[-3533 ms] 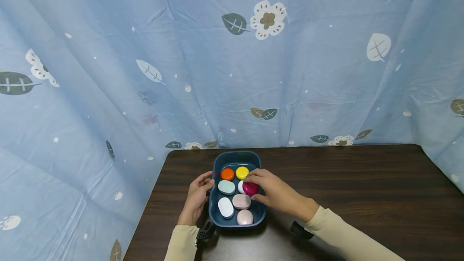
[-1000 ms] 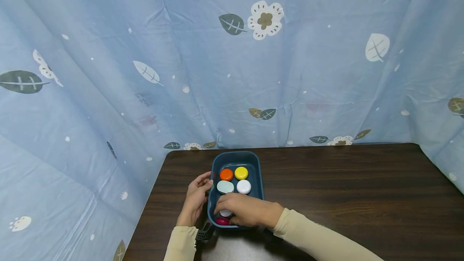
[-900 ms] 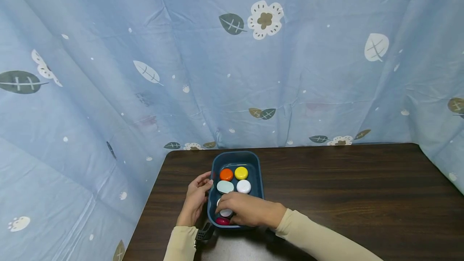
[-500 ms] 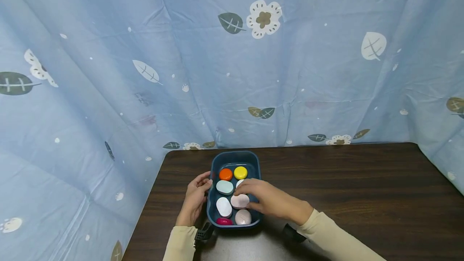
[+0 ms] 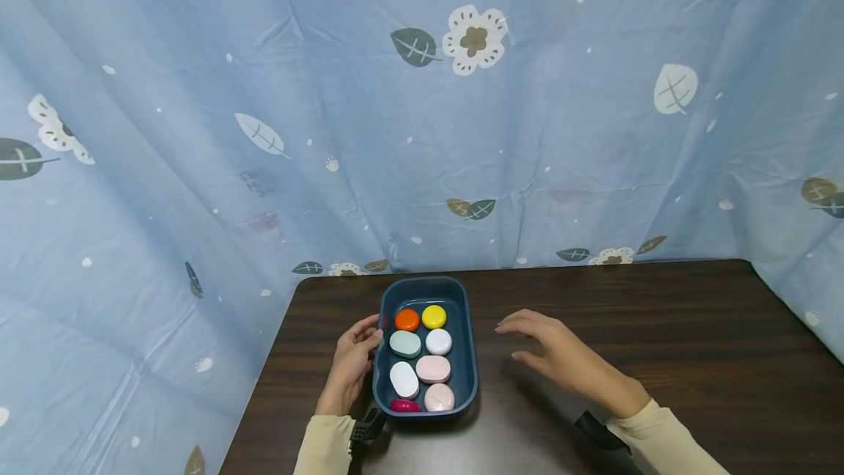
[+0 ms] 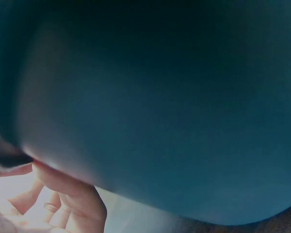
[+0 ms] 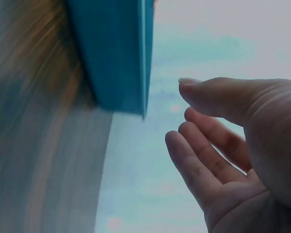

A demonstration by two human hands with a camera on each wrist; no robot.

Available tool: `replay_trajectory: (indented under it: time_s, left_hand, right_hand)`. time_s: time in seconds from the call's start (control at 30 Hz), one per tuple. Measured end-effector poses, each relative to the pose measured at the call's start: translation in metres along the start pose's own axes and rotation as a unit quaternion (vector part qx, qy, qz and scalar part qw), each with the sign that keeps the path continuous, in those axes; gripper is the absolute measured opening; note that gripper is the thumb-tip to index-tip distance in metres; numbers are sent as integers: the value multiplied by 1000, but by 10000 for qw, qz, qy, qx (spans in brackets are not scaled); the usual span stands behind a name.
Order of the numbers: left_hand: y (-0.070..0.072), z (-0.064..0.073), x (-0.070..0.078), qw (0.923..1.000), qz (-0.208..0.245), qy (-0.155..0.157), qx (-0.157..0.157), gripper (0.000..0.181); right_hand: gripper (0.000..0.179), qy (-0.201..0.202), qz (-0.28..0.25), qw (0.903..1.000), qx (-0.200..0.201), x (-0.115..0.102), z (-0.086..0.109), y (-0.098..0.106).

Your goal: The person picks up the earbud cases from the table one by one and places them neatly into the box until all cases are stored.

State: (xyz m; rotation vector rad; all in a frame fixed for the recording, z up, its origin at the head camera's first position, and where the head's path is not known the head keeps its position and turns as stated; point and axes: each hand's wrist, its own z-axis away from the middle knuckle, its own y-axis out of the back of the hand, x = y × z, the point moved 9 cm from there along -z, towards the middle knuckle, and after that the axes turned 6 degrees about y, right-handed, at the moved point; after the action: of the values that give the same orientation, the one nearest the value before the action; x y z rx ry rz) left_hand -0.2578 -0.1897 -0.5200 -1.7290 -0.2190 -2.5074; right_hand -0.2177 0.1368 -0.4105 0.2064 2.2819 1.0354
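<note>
A dark blue tray (image 5: pixel 471 358) stands on the table and holds several smooth rounded pieces, soap-like in shape. Orange (image 5: pixel 406 319) and yellow (image 5: pixel 434 317) discs lie at the far end. A pale green oval (image 5: pixel 405 344) and white disc (image 5: pixel 438 341) come nearer, then a white oval (image 5: pixel 404 380) and pink oval (image 5: pixel 433 369). By the near wall are a magenta piece (image 5: pixel 405 405), partly hidden, and a pale pink disc (image 5: pixel 439 397). My left hand (image 5: pixel 352 361) holds the tray's left rim. Right of the tray, my right hand (image 5: pixel 567 358) hovers with relaxed fingers, holding nothing.
The dark wooden table (image 5: pixel 659 328) extends far to the right of the tray. Behind it and along the left hangs a blue patterned curtain (image 5: pixel 369 130). A black strap (image 5: pixel 368 427) sits at the left wrist.
My right hand carried the magenta piece from over the white disc to the near-left corner and let go, then passed over the pink oval and withdrew right. My left hand stayed at the rim.
</note>
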Motion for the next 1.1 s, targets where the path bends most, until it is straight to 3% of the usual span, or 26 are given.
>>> replay_trajectory:
  time_s: [0.23,0.4,0.77,1.1]
  left_hand:
    - [0,0,1,10000,46,-20,-52,39]
    - [0,-2,1,10000,35,-1,-55,40]
    - [5,1,-2,10000,-21,53,-56,42]
    - [8,1,-4,9999,-41,1,-149,42]
  right_hand:
    - [61,-88,279,9986,446,14,33,24]
    - [60,-535,634,9952,527,30,53,39]
    - [49,-1628,1357,9747,704,62,99,66]
    - [53,-1854,1751,9609,1082,79,130,79]
